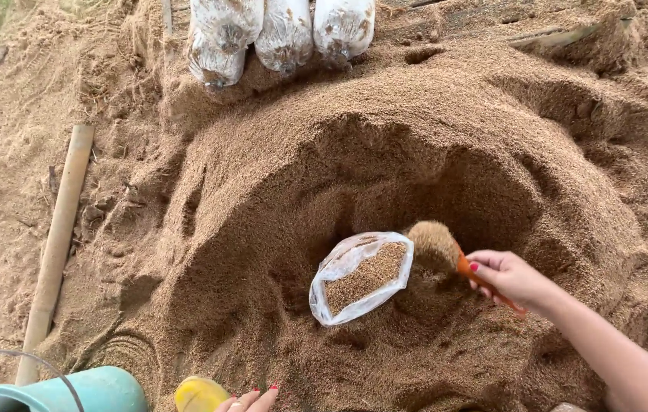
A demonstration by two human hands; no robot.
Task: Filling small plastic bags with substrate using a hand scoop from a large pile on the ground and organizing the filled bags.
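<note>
Outdoor work yard, likely a small farm or mushroom-growing site, bare ground, no floor or walls in view. Landmark: big heap of brown sawdust-like husk [385, 152] filling most of the view, hollow dug into its front. Behind the heap, at top, three packed clear bags [282, 30] with white-mottled filling, lying side by side. Left of the heap, a bamboo pole [57, 244] on sandy dirt. Below-left of the heap, a teal plastic container [72, 393] at the edge. Loose husk scattered all around.

Three filled sacks [284, 30], one open bag [361, 276]
</note>
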